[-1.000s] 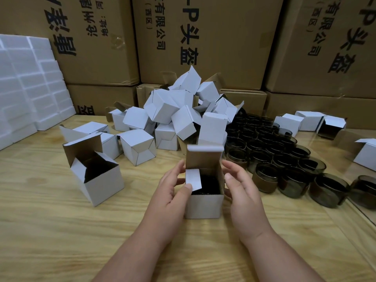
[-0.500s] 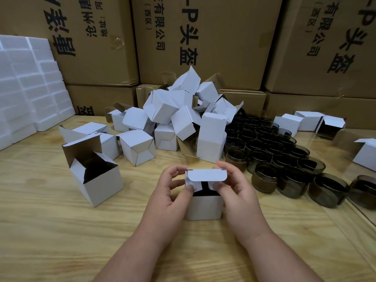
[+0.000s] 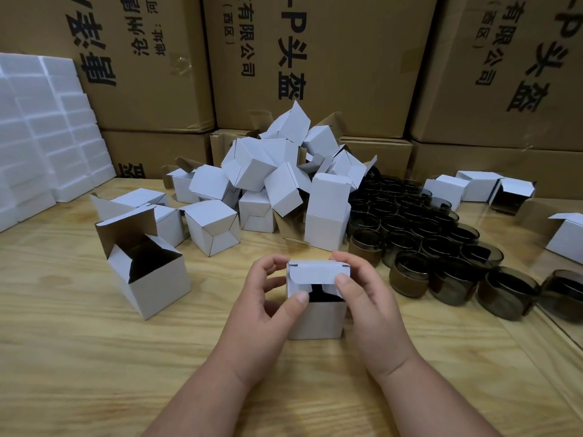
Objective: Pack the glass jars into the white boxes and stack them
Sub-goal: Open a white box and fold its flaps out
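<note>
White box (image 3: 317, 320) stands on the wooden table (image 3: 94, 357), pinched at both sides by left hand (image 3: 263, 305) and right hand (image 3: 367, 305), lid flap (image 3: 318, 272) folded partway down.

A pale wooden table (image 3: 79, 357) bears heaped white boxes (image 3: 271, 181); dark glass jars (image 3: 441, 247) stand right.

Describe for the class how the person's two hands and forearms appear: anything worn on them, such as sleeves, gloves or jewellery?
Both the left hand and the right hand are bare, with no gloves. No rings, watch or bracelet show. The forearms are uncovered down to the picture's lower edge, so no sleeves appear. Fingernails are short and unpainted.
</note>
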Motion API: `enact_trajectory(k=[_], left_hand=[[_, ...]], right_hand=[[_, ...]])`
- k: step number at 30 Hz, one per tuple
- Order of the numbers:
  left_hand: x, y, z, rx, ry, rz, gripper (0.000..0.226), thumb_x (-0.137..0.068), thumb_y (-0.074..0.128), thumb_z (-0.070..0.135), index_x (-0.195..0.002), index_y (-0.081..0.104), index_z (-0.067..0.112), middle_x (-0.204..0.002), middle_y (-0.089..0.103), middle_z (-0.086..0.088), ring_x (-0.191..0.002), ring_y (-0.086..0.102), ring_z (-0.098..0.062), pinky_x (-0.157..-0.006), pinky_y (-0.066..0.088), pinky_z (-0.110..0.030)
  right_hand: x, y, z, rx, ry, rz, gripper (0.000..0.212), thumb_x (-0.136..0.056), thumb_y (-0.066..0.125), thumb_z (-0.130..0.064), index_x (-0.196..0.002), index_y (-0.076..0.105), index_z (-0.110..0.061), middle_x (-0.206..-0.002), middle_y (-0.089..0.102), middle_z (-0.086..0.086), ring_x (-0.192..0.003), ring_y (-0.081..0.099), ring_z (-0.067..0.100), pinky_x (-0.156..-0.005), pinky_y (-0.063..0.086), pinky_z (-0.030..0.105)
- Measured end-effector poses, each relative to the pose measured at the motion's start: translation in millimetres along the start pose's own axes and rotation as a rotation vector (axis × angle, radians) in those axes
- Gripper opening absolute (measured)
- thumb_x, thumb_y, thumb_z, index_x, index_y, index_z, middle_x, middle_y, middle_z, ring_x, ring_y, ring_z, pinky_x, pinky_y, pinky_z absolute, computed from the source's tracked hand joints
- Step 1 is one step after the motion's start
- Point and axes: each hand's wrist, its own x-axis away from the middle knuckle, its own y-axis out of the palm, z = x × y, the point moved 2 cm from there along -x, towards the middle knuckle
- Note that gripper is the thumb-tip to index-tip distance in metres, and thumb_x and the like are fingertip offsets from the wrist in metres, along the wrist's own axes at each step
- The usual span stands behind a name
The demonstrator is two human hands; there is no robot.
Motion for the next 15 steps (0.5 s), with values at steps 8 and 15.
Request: enact_trajectory(k=[8,15], left_hand=[[0.5,0.1,2.3,-0.017,-0.016,0.04,0.046,-0.072,0.062,0.065,-0.117,0.058,0.052,-0.126,0.059,0.031,-0.118,0.061,0.0,-0.082,0.053,-0.018],[0.9,1.5,0.4,0.005,-0.054,0.032,0.032,-0.078,0.065,0.037,-0.109,0.063,0.045,-0.124,0.061,0.025,-0.114,0.062,0.0,-0.076,0.053,-0.02]], right_hand=[[-0.9,0.6,3.7,0.007,-0.011,-0.004,0.045,-0.077,0.065,-0.033,-0.12,0.067,-0.02,-0.117,0.071,0.003,-0.111,0.066,0.018,-0.085,0.053,0.029],[-0.5,-0.5,5.0,0.059,-0.037,-0.009,0.035,-0.075,0.057,-0.018,-0.108,0.067,-0.021,-0.113,0.071,-0.011,-0.101,0.065,0.001,-0.078,0.051,0.017]])
